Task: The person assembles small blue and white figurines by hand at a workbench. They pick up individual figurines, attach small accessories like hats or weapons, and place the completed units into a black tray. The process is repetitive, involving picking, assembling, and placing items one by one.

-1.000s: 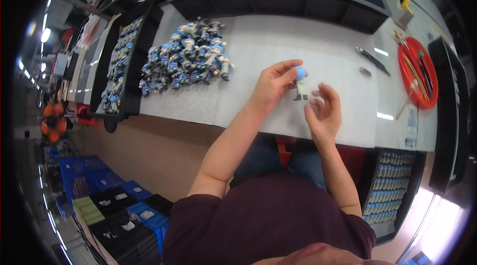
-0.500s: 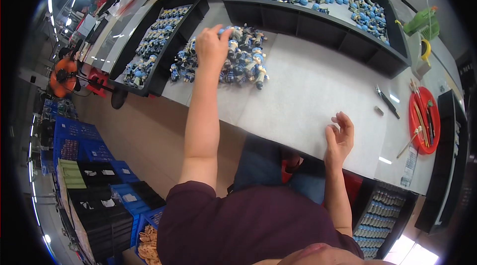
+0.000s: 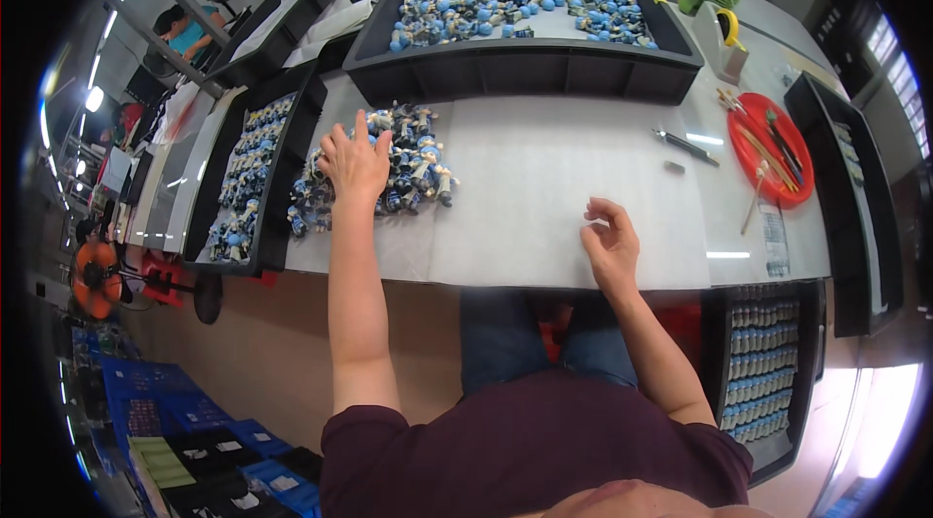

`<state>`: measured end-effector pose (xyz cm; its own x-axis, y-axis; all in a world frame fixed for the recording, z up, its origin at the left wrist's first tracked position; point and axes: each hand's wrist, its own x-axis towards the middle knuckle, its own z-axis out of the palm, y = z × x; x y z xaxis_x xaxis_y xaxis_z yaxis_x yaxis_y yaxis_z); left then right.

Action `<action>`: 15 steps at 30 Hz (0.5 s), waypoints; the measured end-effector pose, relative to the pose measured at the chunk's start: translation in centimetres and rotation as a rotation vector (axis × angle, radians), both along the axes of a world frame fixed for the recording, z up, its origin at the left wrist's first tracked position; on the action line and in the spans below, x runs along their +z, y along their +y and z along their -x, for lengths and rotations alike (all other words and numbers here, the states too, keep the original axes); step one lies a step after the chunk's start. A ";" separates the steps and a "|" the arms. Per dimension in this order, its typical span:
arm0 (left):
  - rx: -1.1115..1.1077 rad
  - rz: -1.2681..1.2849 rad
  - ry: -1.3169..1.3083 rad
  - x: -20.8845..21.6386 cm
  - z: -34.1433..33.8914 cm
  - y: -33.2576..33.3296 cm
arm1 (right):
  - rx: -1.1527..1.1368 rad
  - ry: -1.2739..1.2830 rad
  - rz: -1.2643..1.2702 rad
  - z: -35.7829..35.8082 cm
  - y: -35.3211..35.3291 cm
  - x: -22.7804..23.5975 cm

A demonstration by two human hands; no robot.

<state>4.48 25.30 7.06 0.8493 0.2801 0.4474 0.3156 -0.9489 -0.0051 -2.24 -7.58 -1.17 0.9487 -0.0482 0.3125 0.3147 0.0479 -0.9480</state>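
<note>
Orange blades mark the fan at the left of the frame, and beside it, toward the upper left, we see a long black tray lined with blue-capped figurines. Just right of that tray our left hand is over the loose pile of figurines, its fingers spread and open; whether a fingertip touches one, we cannot tell. The pile lies left of centre, partly hidden by our hand. Across the upper middle stands a large black tray with many more figurines lying jumbled inside. Below it, a white sheet covers the table through the centre. Near its lower right we hold our right hand loosely curled, thumb and fingers apart. Farther right lie a small grey block and a slim black tool, then a red dish holding brushes. At lower right, another tray carries neat rows of figurines.
</note>
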 end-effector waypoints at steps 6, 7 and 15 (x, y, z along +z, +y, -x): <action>-0.178 -0.007 -0.149 0.6 0.8 -0.2 | 0.027 -0.011 -0.004 0.2 0.2 0.6; -0.263 0.015 -0.194 1.1 0.7 -0.5 | 0.039 -0.023 -0.008 0.2 0.0 1.1; -0.736 0.787 -0.059 6.4 -1.5 -8.8 | 0.004 -0.211 0.237 -5.6 -6.0 8.9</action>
<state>5.96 16.51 13.49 0.9095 -0.0636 0.4107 -0.3542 -0.6358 0.6858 3.39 -13.57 7.75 0.8619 0.0529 0.5043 0.5057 -0.1648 -0.8468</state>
